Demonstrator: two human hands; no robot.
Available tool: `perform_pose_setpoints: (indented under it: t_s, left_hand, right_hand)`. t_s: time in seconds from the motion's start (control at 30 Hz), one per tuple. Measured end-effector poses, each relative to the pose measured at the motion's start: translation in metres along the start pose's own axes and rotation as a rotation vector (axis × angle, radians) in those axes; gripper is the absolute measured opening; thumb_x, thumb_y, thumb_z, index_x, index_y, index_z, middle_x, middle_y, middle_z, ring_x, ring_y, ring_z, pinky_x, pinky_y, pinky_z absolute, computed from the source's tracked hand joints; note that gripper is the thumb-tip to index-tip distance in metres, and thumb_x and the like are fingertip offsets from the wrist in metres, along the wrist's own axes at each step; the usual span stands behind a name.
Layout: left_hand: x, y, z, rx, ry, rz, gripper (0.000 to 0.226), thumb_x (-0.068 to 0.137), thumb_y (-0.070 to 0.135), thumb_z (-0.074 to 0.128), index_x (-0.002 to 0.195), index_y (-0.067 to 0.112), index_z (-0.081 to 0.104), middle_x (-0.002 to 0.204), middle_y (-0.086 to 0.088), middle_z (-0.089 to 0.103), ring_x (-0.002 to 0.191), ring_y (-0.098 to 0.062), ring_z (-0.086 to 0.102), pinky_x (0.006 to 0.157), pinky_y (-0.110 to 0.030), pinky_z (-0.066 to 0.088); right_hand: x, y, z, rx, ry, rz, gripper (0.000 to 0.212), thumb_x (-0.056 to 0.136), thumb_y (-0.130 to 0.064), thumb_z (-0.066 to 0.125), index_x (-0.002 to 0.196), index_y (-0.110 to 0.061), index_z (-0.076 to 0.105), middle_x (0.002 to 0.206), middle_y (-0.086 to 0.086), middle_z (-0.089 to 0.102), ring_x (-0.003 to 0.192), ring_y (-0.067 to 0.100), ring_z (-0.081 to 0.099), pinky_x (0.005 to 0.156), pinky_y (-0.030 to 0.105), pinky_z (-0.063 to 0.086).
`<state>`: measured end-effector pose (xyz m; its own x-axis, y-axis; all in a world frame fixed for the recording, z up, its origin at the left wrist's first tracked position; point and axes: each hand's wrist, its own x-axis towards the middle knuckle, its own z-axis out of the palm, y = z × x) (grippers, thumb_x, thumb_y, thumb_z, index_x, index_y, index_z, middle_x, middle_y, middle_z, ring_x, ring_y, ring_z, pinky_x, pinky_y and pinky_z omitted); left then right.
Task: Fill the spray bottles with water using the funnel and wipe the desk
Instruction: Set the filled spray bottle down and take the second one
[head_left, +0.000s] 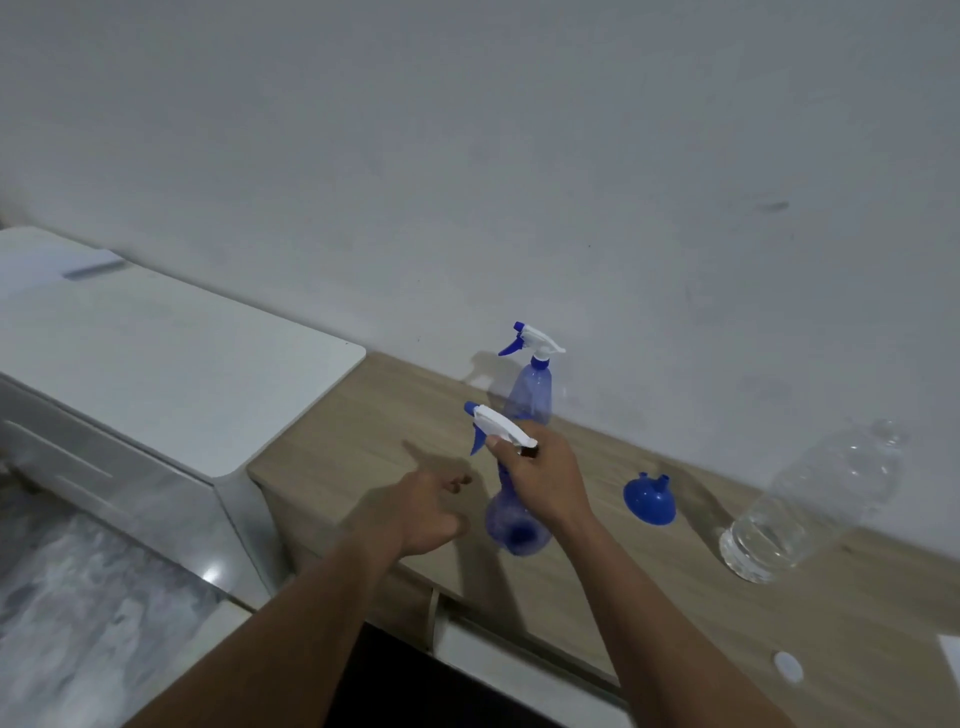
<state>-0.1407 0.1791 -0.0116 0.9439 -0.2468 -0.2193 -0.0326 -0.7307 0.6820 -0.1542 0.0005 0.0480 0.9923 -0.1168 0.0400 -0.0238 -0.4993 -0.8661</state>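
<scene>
My right hand (545, 480) grips the neck of a blue spray bottle (514, 527) with a white and blue trigger head, held tilted above the wooden desk (384, 415). My left hand (423, 512) hovers just left of that bottle, fingers loosely apart, holding nothing. A second blue spray bottle (531, 387) stands upright against the wall behind. A blue funnel (649, 500) lies mouth-down on the desk to the right. Further right stands a clear plastic water bottle (810, 506), uncapped, with water in its lower part.
A white bottle cap (788, 666) lies near the desk's front right edge, with a white sheet corner (951, 657) beyond it. A white cabinet top (156, 353) adjoins the desk on the left. The grey wall runs close behind the bottles.
</scene>
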Motion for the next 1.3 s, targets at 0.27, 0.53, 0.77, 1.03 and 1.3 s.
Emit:
perform_pose_setpoints:
  t_s: [0.27,0.53,0.77,1.03,1.3]
  left_hand:
    - [0.058,-0.013,-0.035,-0.124,0.010,0.075,0.057,0.065,0.051,0.084,0.114,0.038,0.059,0.103,0.019,0.069,0.091,0.002,0.064,0.074,-0.017,0.047]
    - [0.156,-0.048,-0.064,-0.160,0.045,0.052,0.045,0.073,0.038,0.083,0.112,0.029,0.062,0.104,0.008,0.070,0.095,-0.013,0.067,0.089,-0.030,0.053]
    - [0.224,-0.074,-0.063,0.044,0.168,0.110,0.045,0.086,0.026,0.068,0.129,0.035,0.058,0.117,0.006,0.069,0.107,-0.018,0.063,0.097,-0.025,0.046]
    - [0.264,-0.072,-0.058,0.007,0.173,0.074,0.058,0.086,0.034,0.073,0.139,0.023,0.053,0.124,0.000,0.066,0.110,-0.023,0.063,0.090,-0.027,0.047]
    - [0.276,-0.082,-0.053,-0.067,0.142,0.001,0.069,0.080,0.041,0.079,0.141,0.034,0.048,0.134,0.005,0.058,0.123,-0.021,0.056,0.107,-0.035,0.043]
  right_hand:
    - [0.079,-0.026,0.038,0.048,0.026,-0.014,0.018,0.093,-0.023,0.068,0.112,-0.024,0.068,0.092,-0.013,0.069,0.081,-0.002,0.063,0.066,0.009,0.044]
    - [0.171,-0.029,0.085,-0.171,0.062,-0.086,0.033,0.101,-0.018,0.055,0.132,-0.027,0.060,0.112,-0.004,0.064,0.095,0.010,0.060,0.069,0.006,0.040]
    - [0.230,-0.012,0.107,-0.397,-0.002,-0.088,0.024,0.101,-0.013,0.054,0.124,-0.021,0.056,0.112,0.003,0.064,0.096,0.021,0.061,0.081,0.034,0.054]
    - [0.263,-0.022,0.115,-0.675,-0.008,-0.108,0.037,0.098,-0.008,0.054,0.134,-0.018,0.051,0.111,0.007,0.062,0.097,0.025,0.062,0.082,0.040,0.055]
    - [0.255,-0.042,0.094,-0.691,0.015,-0.104,0.061,0.094,-0.002,0.059,0.148,-0.016,0.037,0.131,0.009,0.057,0.123,0.024,0.052,0.094,0.037,0.051]
